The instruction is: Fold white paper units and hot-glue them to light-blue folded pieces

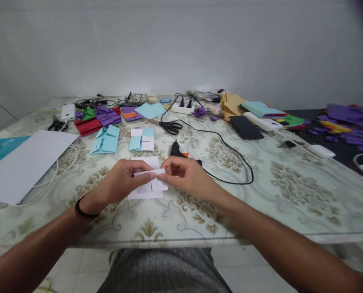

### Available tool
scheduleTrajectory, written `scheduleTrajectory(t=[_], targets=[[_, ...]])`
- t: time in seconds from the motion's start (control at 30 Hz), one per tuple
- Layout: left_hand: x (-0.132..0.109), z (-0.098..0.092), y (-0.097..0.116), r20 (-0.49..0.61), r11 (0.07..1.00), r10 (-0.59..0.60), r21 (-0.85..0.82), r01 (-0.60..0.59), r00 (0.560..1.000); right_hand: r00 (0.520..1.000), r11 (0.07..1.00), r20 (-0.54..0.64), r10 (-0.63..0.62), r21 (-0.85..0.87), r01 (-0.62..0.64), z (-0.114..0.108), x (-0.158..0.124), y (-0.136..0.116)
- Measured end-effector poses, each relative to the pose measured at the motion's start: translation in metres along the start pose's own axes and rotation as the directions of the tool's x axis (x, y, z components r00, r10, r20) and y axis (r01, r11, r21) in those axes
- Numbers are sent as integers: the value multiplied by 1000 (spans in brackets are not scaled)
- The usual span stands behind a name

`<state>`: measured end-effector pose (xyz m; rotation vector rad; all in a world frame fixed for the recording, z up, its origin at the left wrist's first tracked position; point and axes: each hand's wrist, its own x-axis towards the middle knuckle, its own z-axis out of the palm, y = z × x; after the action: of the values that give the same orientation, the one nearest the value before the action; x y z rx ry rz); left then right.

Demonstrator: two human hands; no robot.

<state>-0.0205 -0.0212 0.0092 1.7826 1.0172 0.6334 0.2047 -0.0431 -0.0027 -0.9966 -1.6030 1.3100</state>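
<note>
A folded white paper (pixel 146 188) is held between both hands, just above the patterned tabletop. My left hand (pixel 124 179) pinches its upper edge, thumb in front and fingers behind. My right hand (pixel 187 175) pinches the same edge, its thumb tip close to the left one. Vertical creases or slits show in the paper's front; part of it is covered by the fingers. Behind it lie a square of light blue and white folded panels (pixel 142 139) and a folded light blue paper (pixel 105 139). A black glue gun (pixel 175 149) rests just past my right hand.
Black scissors (pixel 170 127), a white power strip (pixel 183 108) and a looping black cable (pixel 244 156) lie further back. A large white sheet (pixel 31 165) is at left. A black phone (pixel 246 127) and stacked coloured papers (pixel 262 109) are at right, purple scraps (pixel 352 122) beyond.
</note>
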Motion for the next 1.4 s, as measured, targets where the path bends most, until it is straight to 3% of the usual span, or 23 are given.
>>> scheduleTrajectory(t=[0.17,0.77,1.2,1.4], targets=[[0,1,1,-4,1000,12,18,-12,1000,1000,996,15,-3,-87,4,1,-1,-1],[0,3,-3,-27,994,54,91,-51,998,999,998,-6,-45,-51,45,1,-2,-2],[0,1,7,-41,968,194,171,-184,980,997,996,-29,-75,-45,73,3,-2,-2],[-1,3,7,-46,966,199,180,-188,979,994,994,-16,-105,-29,104,1,-2,-2]])
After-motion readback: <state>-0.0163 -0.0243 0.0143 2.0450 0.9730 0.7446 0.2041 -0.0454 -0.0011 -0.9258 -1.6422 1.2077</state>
